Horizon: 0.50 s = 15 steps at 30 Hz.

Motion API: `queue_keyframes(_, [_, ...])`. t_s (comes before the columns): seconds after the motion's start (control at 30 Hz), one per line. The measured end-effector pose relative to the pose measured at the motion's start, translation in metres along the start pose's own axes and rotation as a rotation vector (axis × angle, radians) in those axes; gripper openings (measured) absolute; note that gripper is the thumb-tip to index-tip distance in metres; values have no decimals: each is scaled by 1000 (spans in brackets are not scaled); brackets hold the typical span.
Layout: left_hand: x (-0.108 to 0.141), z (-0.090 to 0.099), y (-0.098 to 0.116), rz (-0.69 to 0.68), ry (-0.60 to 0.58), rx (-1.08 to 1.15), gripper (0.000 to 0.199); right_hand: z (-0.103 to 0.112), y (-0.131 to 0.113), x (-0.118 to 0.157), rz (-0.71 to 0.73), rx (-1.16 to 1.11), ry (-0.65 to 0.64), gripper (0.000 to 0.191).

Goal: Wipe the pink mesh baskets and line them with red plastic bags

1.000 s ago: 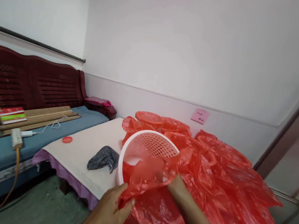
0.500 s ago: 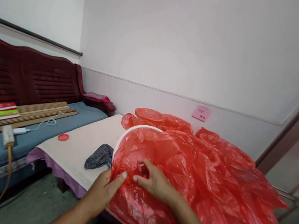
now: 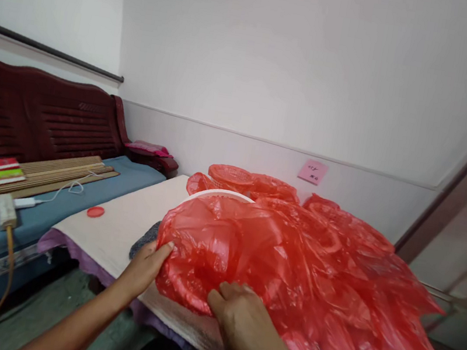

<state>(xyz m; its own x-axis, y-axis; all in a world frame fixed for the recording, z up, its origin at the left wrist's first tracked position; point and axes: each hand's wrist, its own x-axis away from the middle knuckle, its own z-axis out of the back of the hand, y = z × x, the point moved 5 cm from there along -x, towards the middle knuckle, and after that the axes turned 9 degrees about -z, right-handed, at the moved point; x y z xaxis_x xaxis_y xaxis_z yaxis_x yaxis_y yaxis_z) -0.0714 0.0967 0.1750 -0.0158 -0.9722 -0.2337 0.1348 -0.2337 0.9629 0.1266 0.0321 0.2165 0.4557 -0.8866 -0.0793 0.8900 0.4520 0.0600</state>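
Note:
A thin red plastic bag (image 3: 247,224) lies over a round basket, whose white rim (image 3: 219,192) shows along the far side. My left hand (image 3: 147,262) is closed on the bag at the basket's left edge, thumb on top. My right hand (image 3: 238,312) grips the bag at the near edge with its fingers curled down. Much of the basket is hidden under the film. A dark grey cloth (image 3: 143,239) is partly covered behind my left hand. More red plastic (image 3: 403,332) spreads to the right and hangs toward the table's right end.
Behind stands a red basket (image 3: 231,174) among red plastic. A red disc (image 3: 95,211) lies on the cream-covered table (image 3: 119,222). At left, a blue-padded wooden bench (image 3: 136,174) holds slats (image 3: 61,171) and a power strip (image 3: 6,211). A pink note (image 3: 312,171) is on the wall.
The red film now covers the left part of the white rim. My left hand shifted left with the edge; my right hand moved down to the near edge and closed on the bag.

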Motion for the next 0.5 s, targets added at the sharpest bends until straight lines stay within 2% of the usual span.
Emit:
queue_keyframes(0.1, [2, 9, 9, 25, -135, -93, 43, -11, -3, 0, 26, 93, 66, 19])
queue_keyframes(0.17, [6, 18, 28, 6, -182, -189, 38, -15, -6, 2, 63, 132, 103, 15])
queue_keyframes(0.23, [11, 25, 60, -116, -108, -387, 29, -17, -9, 5, 102, 159, 141, 13])
queue_keyframes(0.27, [15, 24, 85, -288, -25, -645, 29, -18, -11, 6, 123, 162, 157, 12])
queue_keyframes(0.3, [21, 16, 107, -454, 4, -841, 30, -20, -13, 6, 134, 163, 170, 11])
queue_keyframes(0.33, [27, 2, 125, -583, -27, -939, 32, -22, -14, 5, 142, 161, 184, 11])
queue_keyframes(0.37, [31, -15, 137, -663, -121, -961, 31, -25, -16, 4, 150, 156, 194, 11])
queue_keyframes(0.4, [33, -34, 142, -680, -251, -957, 30, -29, -17, 2, 153, 148, 201, 11])
queue_keyframes(0.43, [33, -53, 141, -637, -410, -962, 29, -32, -18, 0, 152, 139, 203, 11])
queue_keyframes(0.5, [28, -84, 130, -575, -600, -954, 21, -38, -19, -4, 144, 125, 200, 13])
